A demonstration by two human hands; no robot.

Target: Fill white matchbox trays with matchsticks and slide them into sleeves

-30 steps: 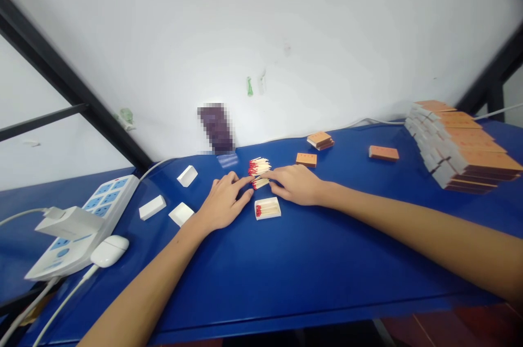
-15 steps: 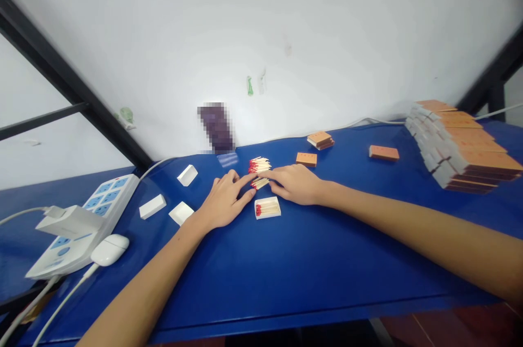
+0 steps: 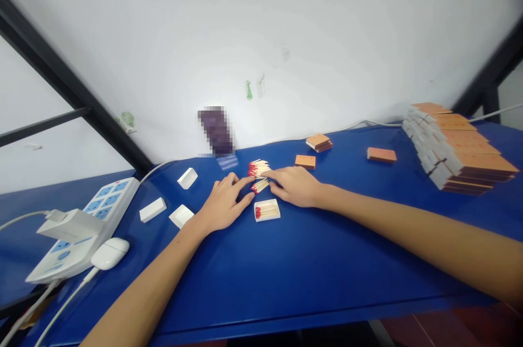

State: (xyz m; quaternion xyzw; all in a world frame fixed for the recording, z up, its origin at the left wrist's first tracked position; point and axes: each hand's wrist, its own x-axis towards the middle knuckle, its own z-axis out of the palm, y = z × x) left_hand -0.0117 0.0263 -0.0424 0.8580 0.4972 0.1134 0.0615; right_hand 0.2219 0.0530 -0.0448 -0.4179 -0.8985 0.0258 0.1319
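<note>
Red-headed matches lie on the blue table in two groups, a larger pile (image 3: 259, 168) behind and a small bunch (image 3: 260, 186) in front. My left hand (image 3: 225, 200) is at their red-head side, index finger and thumb stretched apart around the heads of the small bunch. From the stick-end side comes my right hand (image 3: 297, 186), its index finger at the pile's lower edge and its thumb spread beside the small bunch. Both hands look open, resting at the matches. Just in front of them sits a white matchbox tray (image 3: 267, 217) with several matches inside.
White matchbox trays (image 3: 187, 178) lie to the left, near a power strip (image 3: 104, 208) and a white charging case (image 3: 110, 253). Orange matchboxes (image 3: 305, 162) lie behind my right hand. A tall stack of matchboxes (image 3: 466, 145) stands at the far right. A wall rises behind.
My fingertips, which met across the matches, have parted slightly. A gap now shows between the larger pile and the small bunch. The view has shifted a little.
</note>
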